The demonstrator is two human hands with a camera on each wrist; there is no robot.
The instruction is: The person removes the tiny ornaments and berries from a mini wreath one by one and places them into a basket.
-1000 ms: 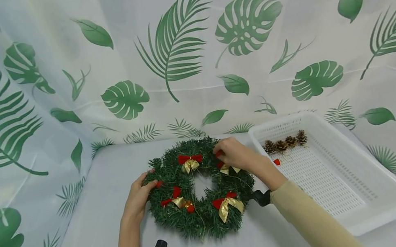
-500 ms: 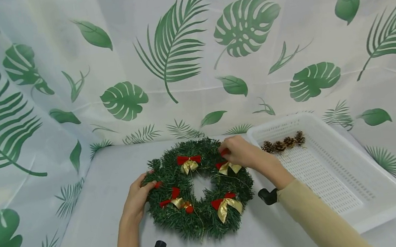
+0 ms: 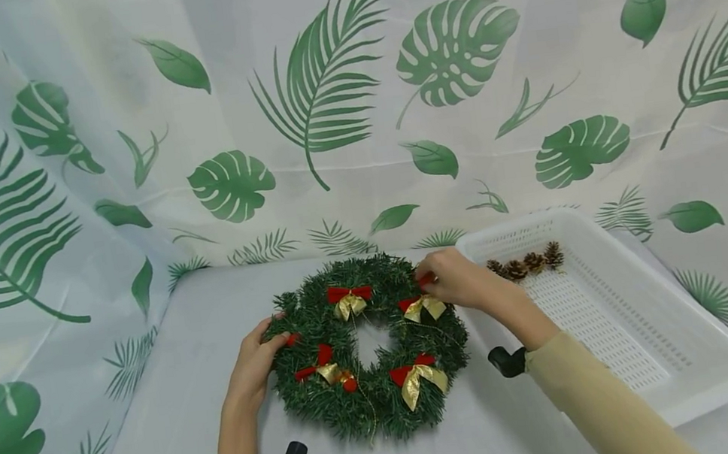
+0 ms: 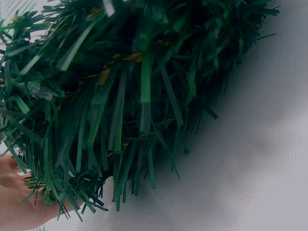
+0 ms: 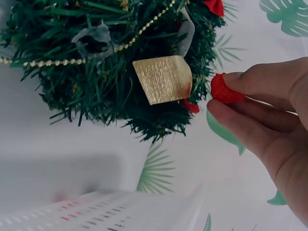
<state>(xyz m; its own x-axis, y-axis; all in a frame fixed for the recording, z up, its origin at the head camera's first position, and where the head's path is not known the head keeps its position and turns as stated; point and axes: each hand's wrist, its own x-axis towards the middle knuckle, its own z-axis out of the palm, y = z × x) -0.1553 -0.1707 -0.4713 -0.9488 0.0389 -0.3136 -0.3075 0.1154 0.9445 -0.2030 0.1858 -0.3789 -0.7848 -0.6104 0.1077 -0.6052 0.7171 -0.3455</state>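
Note:
A green tinsel wreath (image 3: 321,406) lies on the table, trimmed with several red-and-gold bows (image 3: 418,381), small red ornaments and a thin gold bead string (image 5: 45,62). At its left edge, my left hand (image 3: 253,365) grips the tinsel, thumb on top near a red ornament (image 3: 292,339); the other fingers are mostly hidden. My right hand (image 3: 455,276) pinches a small red textured piece (image 5: 225,90) between thumb and fingertip. It is held just off the wreath's upper right edge, beside a gold bow tail (image 5: 163,79). The piece's exact kind is unclear.
To the right stands a white perforated basket (image 3: 715,365), partly behind my right forearm. Several pine cones (image 3: 535,262) lie in its far left corner. A white curtain (image 3: 348,206) with printed green leaves hangs behind the table.
My right hand has shifted a little rightward along the wreath's upper right side, still pinching the red piece. My left hand and the wreath stay put.

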